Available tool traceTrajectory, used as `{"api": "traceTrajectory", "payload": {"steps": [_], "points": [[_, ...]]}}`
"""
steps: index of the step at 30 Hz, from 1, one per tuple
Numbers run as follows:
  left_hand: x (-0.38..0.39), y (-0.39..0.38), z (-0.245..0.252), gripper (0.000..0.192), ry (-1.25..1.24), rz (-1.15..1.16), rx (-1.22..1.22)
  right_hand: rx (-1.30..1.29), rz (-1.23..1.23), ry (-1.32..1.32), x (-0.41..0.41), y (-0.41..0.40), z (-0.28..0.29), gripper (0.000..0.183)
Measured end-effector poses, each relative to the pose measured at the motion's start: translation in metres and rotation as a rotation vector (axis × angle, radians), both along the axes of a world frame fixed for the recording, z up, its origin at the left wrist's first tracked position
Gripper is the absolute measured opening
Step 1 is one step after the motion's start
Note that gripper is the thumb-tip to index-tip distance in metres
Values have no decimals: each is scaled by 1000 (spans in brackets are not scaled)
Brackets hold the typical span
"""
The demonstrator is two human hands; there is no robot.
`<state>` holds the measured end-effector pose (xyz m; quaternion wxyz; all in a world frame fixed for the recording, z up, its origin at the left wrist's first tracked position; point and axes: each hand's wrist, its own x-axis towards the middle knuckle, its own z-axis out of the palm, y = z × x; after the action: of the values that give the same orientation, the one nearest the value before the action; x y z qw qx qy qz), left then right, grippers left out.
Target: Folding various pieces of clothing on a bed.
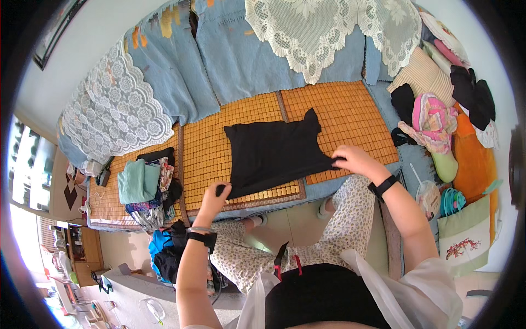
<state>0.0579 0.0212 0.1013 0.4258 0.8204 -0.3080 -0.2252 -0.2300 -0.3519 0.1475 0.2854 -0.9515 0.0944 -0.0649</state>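
A black garment (275, 156), apparently a top, lies spread on the wooden tile mat (201, 164) of the sofa. My left hand (214, 199) grips its near left corner between thumb and fingers. At the garment's right end, my right hand (354, 159) pinches a narrow black part near the mat's front edge. Both hands wear dark wristbands, and the cloth lies fairly flat between them, with slight wrinkles. One narrow black piece sticks up at its far right corner.
Left on the mat is a pile of clothes with a teal cloth (139, 181) on top. More clothes (166, 255) lie below it, off the sofa. Pink fabric (435, 119), black cloths and cushions crowd the right end. White lace covers (119, 103) drape the blue backrest.
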Motion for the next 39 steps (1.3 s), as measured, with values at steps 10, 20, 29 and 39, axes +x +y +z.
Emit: {"api": "traceTrajectory", "payload": {"steps": [10,20,29,39], "points": [[17,-36,50,11,471,111,-250,-162,-174,47,18,-44,17,16],[114,-108,220,13,81,232,-1028,395,-372,-927,118,-105,183,17],[36,-28,164,33,-79,225,-639,-42,-174,-517,9,-35,134,13],[-19,29,-53,59,241,247,-197,265,-83,135,-25,25,-29,18]]}}
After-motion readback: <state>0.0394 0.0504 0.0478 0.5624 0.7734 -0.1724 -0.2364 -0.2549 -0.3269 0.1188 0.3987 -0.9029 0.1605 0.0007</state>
